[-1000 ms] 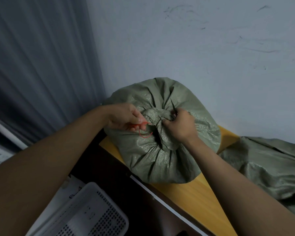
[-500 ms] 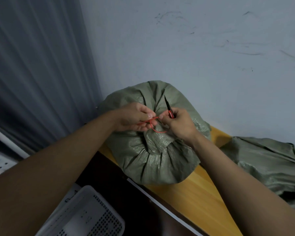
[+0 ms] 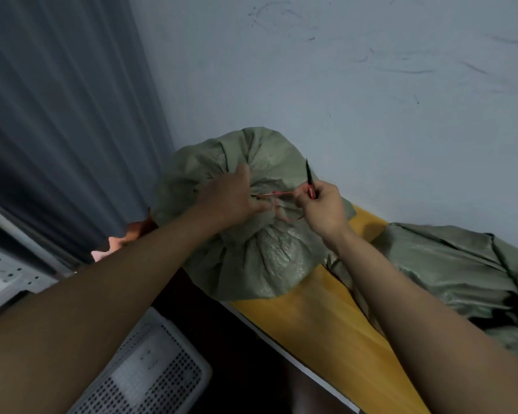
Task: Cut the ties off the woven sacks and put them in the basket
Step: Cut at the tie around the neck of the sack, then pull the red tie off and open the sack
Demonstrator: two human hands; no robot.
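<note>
Both hands meet at the centre of the frame, over the gathered neck of a stuffed green woven sack (image 3: 251, 252). Left hand (image 3: 232, 201) lies knuckles-up on the bunched cloth, fingers curled down and closed; a thin red tie (image 3: 277, 193) comes out from under its fingertips, so it seems to be pinching one end, though the grip itself is hidden beneath the hand. From there the tie runs taut across to the right hand, with a slack loop hanging down onto the sack just below the stretched part. Right hand (image 3: 322, 209) is closed in a loose fist, thumb and forefinger pinched on the tie's other end, and the same fist holds a small cutting tool (image 3: 309, 182) with a red handle and a dark narrow blade pointing up toward the wall; whether it is a knife or closed snips is not clear.

At the lower left of the frame, under the left forearm, sits a white perforated plastic basket (image 3: 159, 375); its inside is mostly hidden by the arm. Grey curtain (image 3: 63, 115) fills the upper left. Centre frame, the sack stands on the near end of a yellow wooden tabletop (image 3: 320, 324), against a pale scuffed wall (image 3: 341, 85). At the right edge a second green woven sack (image 3: 449, 264) lies slumped and flatter on the same tabletop, close beside the first.
</note>
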